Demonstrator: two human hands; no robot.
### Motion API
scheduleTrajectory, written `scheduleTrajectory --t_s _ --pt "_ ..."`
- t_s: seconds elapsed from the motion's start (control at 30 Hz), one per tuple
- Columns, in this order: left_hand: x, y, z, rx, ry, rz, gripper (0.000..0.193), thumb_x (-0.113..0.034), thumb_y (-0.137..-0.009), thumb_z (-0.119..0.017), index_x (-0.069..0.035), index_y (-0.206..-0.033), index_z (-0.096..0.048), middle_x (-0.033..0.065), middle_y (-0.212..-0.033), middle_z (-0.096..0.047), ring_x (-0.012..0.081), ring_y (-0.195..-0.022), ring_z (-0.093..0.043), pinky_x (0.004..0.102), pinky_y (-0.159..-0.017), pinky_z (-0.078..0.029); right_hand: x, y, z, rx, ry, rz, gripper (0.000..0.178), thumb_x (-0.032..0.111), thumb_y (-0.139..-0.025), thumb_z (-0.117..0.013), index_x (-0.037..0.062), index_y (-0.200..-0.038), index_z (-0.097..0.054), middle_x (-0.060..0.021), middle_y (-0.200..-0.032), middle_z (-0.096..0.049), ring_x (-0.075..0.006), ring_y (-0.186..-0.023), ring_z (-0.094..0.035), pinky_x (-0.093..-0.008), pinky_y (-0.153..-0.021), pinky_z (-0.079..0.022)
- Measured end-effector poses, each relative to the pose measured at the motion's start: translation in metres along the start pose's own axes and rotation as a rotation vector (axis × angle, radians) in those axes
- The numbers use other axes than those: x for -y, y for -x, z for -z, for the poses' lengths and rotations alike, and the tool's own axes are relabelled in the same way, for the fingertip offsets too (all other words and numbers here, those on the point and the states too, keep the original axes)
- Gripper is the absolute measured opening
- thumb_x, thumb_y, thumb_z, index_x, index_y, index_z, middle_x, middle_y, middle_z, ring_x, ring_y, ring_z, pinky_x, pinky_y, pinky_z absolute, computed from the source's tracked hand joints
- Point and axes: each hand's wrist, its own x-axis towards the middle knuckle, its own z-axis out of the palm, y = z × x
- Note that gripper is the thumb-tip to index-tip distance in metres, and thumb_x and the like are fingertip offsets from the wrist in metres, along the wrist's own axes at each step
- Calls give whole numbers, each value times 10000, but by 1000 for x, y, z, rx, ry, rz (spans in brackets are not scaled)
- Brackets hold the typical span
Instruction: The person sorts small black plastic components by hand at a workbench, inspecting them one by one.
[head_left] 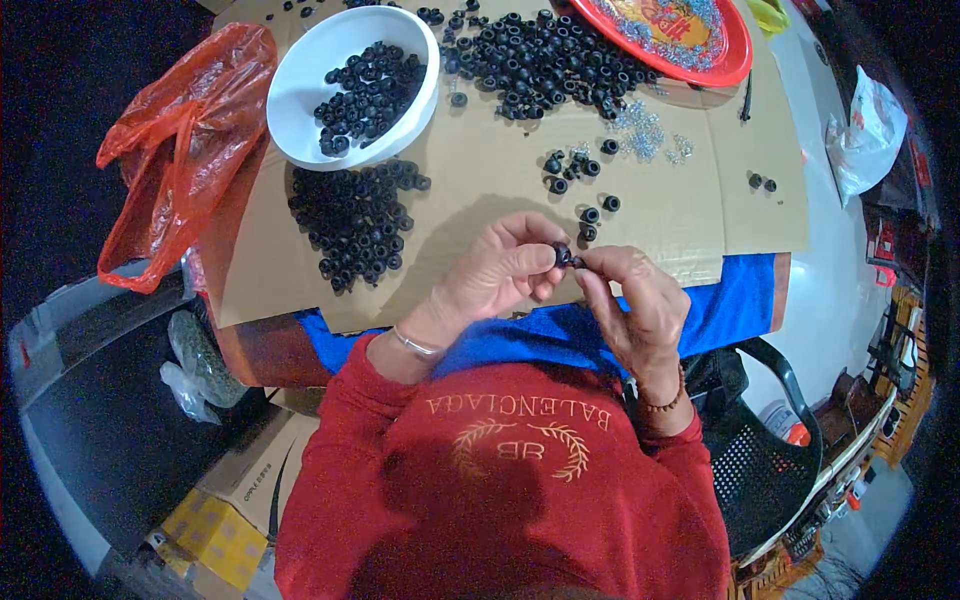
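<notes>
My left hand (497, 268) pinches a small round black plastic part (562, 254) between thumb and fingers, just above the near edge of the cardboard. From the other side, the thumb and forefinger of my right hand (642, 302) close on a narrow black end that meets this part. Whether that end is a separate piece, I cannot tell. Just beyond my fingers lie a few loose black parts (589, 215), and a small group of them (558, 185) sits farther off. Tiny clear pieces (640, 130) are scattered behind those.
A tilted white bowl (290, 120) holds black parts, with a dark pile (350, 225) beside it. Another large heap (540, 65) spreads at the back, near a red tray (738, 60) of clear bits. Red plastic bag (190, 130) at left; black chair (760, 450) at right.
</notes>
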Motion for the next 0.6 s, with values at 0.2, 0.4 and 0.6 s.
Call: scheduleTrajectory --t_s 0.2,0.4,0.6 --pt "-1 -1 -5 -37 -114 -34 215 -61 -779 -639 -33 -985 -587 94 -908 -629 148 -657 -598 284 -562 -495 -1 1 0 22 10 -20 213 -70 -665 -686 -1 -836 -580 -116 -783 -634 -226 -677 -625 -281 -586 -492" --pt "-2 0 -9 -52 -141 -67 149 -4 -801 -606 -3 -949 -588 86 -798 -618 152 -700 -617 238 -538 -533 3 1 2 92 37 -75 198 -58 -678 -680 5 -843 -592 -115 -777 -629 -234 -666 -620 -285 -566 -489" --pt "1 -3 -5 -56 -192 -74 199 -38 -792 -622 1 -984 -588 107 -889 -633 166 -657 -604 266 -552 -512 -6 0 -1 44 26 9 213 -47 -668 -684 17 -854 -602 -102 -737 -608 -231 -635 -599 -296 -543 -474"
